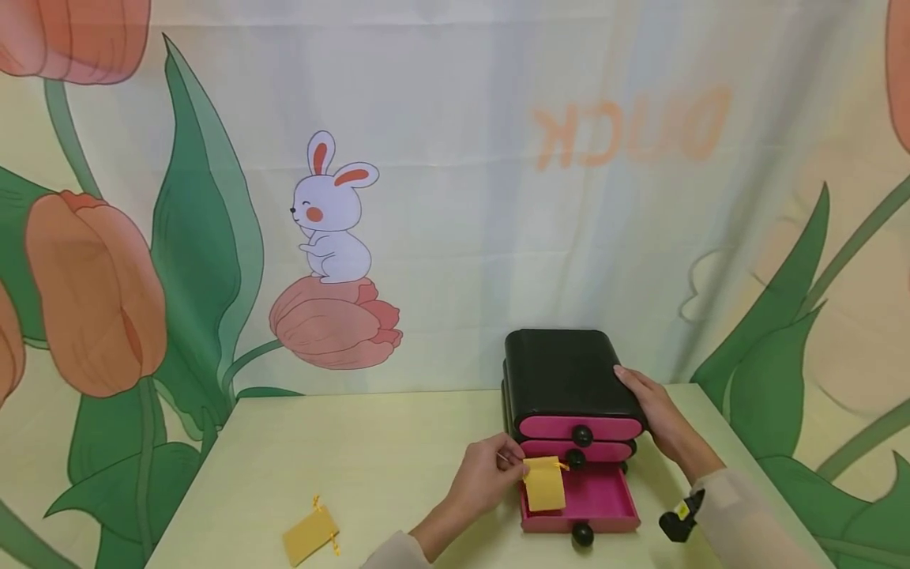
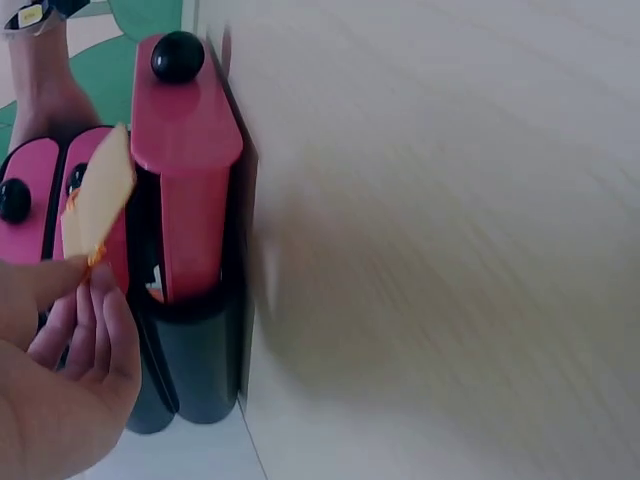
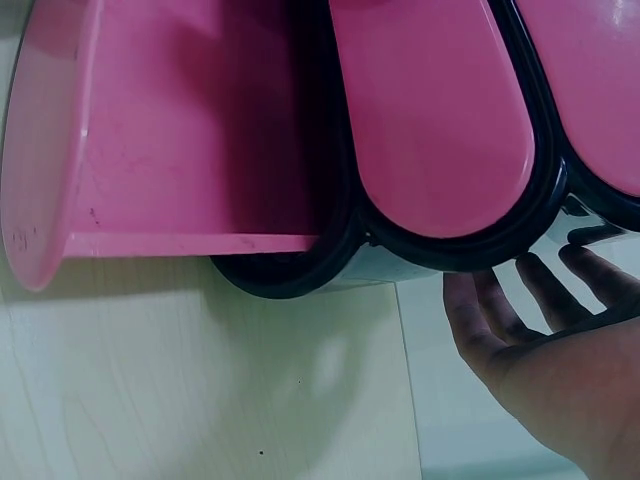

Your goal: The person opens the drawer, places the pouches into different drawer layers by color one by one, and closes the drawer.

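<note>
A small yellow drawstring pouch (image 1: 545, 484) hangs from my left hand (image 1: 486, 478), which pinches it near its tied top between thumb and fingers. It is held above the pulled-out pink bottom drawer (image 1: 600, 494) of a black chest of drawers (image 1: 565, 371). In the left wrist view the pouch (image 2: 108, 185) appears nearly edge-on, in front of the drawer fronts. My right hand (image 1: 657, 411) rests against the right side of the chest. The right wrist view shows that hand (image 3: 560, 360) with its fingers spread and fingertips touching the black side.
A second yellow drawstring pouch (image 1: 311, 536) lies on the pale table (image 1: 370, 450) to the left. The two upper pink drawers (image 1: 554, 428) are closed, with round black knobs. Behind the table hangs a printed curtain (image 1: 455, 197) with tulips and a rabbit.
</note>
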The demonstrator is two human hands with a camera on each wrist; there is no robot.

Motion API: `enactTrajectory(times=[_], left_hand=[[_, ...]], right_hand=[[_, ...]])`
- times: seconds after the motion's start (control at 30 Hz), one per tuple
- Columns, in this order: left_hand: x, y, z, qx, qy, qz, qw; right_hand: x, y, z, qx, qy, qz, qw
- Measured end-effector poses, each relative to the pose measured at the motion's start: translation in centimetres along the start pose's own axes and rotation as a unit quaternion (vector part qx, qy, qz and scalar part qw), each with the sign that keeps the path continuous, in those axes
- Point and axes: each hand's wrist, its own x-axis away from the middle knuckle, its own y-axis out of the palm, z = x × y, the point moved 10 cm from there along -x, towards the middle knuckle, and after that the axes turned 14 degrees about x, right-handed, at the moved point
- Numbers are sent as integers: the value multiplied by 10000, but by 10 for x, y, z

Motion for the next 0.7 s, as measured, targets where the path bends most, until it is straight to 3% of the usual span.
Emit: enactTrajectory(times=[0.23,0.4,0.7], left_hand=[[2,6,0,-68,-36,437,9990],[5,14,-3,-158,-138,452,9988],[6,20,0,-385,161,467,9980]], right_hand=[[1,0,1,-19,25,40,10000],[2,0,0,-29,13,39,10000],[2,0,-1,-13,-41,19,10000]])
